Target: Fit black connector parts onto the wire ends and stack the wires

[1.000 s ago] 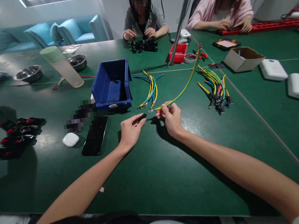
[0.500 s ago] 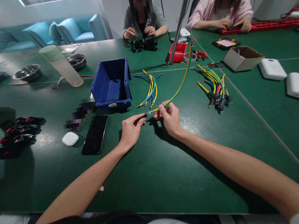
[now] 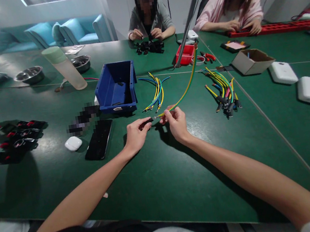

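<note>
My left hand (image 3: 136, 134) is closed on a small black sleeve (image 3: 147, 121) near the middle of the green table (image 3: 153, 179). Close to its right, my right hand (image 3: 176, 122) pinches a yellow-green wire (image 3: 188, 90) near its metal-tipped end, which meets or nearly meets the black sleeve. The wire's other end curves up and away to the right. Beyond my hands lies a small bunch of yellow, green and blue wires (image 3: 158, 92). Further right is a thicker bundle of wires (image 3: 222, 83) with black ends.
A blue bin (image 3: 115, 87) stands behind my left hand, with a phone (image 3: 99, 139), a white case (image 3: 73, 143) and black-red parts (image 3: 19, 139) to the left. A bottle (image 3: 66, 69) and open box (image 3: 252, 62) stand further back. Two people sit opposite.
The far end of the yellow-green wire has swung slightly left. A hand at the left edge has pulled back almost out of view. My hands hold nearly the same place.
</note>
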Tool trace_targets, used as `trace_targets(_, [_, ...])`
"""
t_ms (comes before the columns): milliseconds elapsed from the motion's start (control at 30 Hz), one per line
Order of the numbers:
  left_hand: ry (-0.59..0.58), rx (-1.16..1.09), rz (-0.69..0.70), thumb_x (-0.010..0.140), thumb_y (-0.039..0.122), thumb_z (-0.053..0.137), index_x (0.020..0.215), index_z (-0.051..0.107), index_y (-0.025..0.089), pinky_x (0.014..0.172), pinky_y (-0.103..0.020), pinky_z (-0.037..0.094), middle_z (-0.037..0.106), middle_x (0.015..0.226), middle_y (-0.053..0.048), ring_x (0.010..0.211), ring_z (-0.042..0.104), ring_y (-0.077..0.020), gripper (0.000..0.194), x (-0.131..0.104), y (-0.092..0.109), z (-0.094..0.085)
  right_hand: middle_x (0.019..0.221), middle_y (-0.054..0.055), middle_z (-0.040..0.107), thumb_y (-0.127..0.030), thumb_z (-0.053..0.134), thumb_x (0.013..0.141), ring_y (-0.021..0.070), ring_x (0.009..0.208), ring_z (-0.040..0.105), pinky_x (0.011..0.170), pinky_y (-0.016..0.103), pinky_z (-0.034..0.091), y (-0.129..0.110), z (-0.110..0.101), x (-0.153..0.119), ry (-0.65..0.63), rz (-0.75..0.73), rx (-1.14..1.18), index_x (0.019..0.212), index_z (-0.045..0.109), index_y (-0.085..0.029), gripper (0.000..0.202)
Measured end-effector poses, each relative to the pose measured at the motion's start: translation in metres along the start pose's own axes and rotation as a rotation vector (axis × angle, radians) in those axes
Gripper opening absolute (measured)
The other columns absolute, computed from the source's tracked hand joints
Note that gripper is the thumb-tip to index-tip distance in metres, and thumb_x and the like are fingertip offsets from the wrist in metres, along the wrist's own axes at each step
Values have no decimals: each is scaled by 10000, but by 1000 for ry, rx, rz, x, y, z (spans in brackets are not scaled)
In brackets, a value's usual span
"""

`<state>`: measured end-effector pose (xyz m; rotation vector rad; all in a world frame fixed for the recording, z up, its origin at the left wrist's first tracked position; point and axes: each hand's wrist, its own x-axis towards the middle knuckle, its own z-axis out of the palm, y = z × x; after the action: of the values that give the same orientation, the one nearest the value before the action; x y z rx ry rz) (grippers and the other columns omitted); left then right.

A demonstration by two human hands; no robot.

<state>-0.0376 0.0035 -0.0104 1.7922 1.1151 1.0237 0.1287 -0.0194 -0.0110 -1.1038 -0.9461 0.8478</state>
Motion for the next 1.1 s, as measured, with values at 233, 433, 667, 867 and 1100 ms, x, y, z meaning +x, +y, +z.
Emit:
trace_targets(233, [-7, -1, 11, 826, 285, 629, 1059, 704, 183, 740, -320, 529, 713, 934, -71, 759, 653, -180, 266, 0, -2, 0, 614, -46, 593, -372, 589, 853, 129, 513, 594, 515, 260, 476, -3, 2, -1, -31, -18, 16, 905, 490, -213, 194])
trace_targets(433, [-23, -46, 1, 824, 285, 628, 1047, 703, 184, 762, -326, 535, 707, 958, -73, 781, 659, -184, 256, 0, -1, 0, 617, -45, 597, -380, 593, 854, 130, 509, 593, 516, 261, 479, -1, 1, -1, -41, -22, 17, 900, 491, -209, 205])
trace_targets(667, [-53, -138, -21, 815, 294, 632, 1041, 698, 162, 765, -333, 544, 704, 984, -84, 792, 664, -185, 270, 0, 1, 1, 606, -39, 603, -395, 606, 845, 137, 509, 601, 511, 263, 481, 0, 0, 1, -46, 11, 29, 892, 499, -206, 223])
trace_targets(867, [-76, -149, -33, 803, 300, 640, 1040, 686, 152, 753, -327, 548, 705, 968, -84, 808, 664, -190, 283, -1, 4, 1, 602, -40, 599, -426, 599, 843, 140, 513, 598, 521, 274, 491, 0, -1, 2, -73, 40, 43, 906, 491, -210, 251])
trace_targets(1100, [-158, -159, 16, 809, 207, 581, 1067, 660, 133, 727, -312, 542, 684, 979, -90, 740, 654, -166, 280, -3, 10, -3, 590, -49, 587, -438, 596, 846, 131, 500, 587, 522, 264, 482, 2, -2, 3, -79, 28, 63, 896, 487, -208, 259])
